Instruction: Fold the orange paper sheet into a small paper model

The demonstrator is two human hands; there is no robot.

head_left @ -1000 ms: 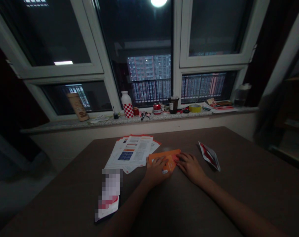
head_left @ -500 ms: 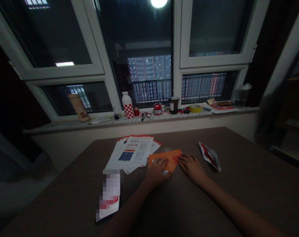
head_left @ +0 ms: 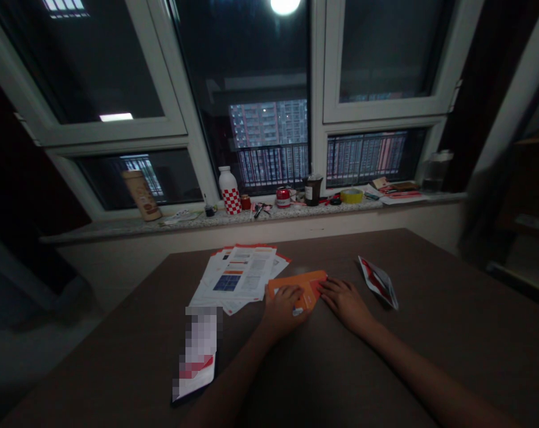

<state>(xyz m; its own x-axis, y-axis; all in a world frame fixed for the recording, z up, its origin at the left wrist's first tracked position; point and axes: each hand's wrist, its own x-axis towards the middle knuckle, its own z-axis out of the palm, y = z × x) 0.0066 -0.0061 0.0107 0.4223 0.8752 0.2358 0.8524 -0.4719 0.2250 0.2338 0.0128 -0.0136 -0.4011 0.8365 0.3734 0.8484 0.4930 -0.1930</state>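
An orange folded sheet of paper (head_left: 301, 277) lies on the dark table in front of me. My left hand (head_left: 283, 306) rests on its left part, fingers stretched over the paper and covering some of its print. At the right edge, the fingertips of my right hand (head_left: 343, 300) press on a red-orange corner, the fingers extended and lying flat. Just left of the orange paper is a fanned pile of printed sheets (head_left: 251, 270), white with orange edges. To the right of my right hand a folded white and red paper (head_left: 378, 282) stands partly open.
A phone (head_left: 200, 368) with a partly pixelated screen lies left of my left forearm. Along the windowsill (head_left: 189, 223) behind the table stand a checkered bottle (head_left: 230, 190), a tan tumbler (head_left: 142, 195), a dark cup (head_left: 312, 190), yellow tape (head_left: 352, 196) and other small items.
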